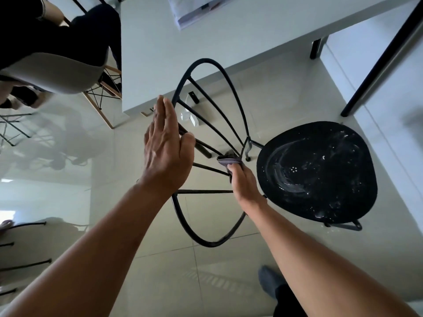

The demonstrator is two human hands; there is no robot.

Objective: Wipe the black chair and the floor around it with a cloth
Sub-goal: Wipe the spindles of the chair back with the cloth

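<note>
The left hand [166,145] lies flat and spread against the black chair [317,172] backrest to steady it while the right hand [243,181] pinches the cloth [229,160] onto a spoke

cloth [229,161]: mostly hidden under the right hand [244,183]; only a dark folded edge showed past the fingertips.
black chair [317,172]: legs hidden beneath the seat, apart from 1 foot at the lower right.
left hand [166,149]: covered part of the chair's back rods.
papers [194,10]: cut off by the top edge; print unreadable.
seated person [45,30]: cut off at the upper left.
sock foot [271,281]: blurred, partly behind the right forearm.
</note>
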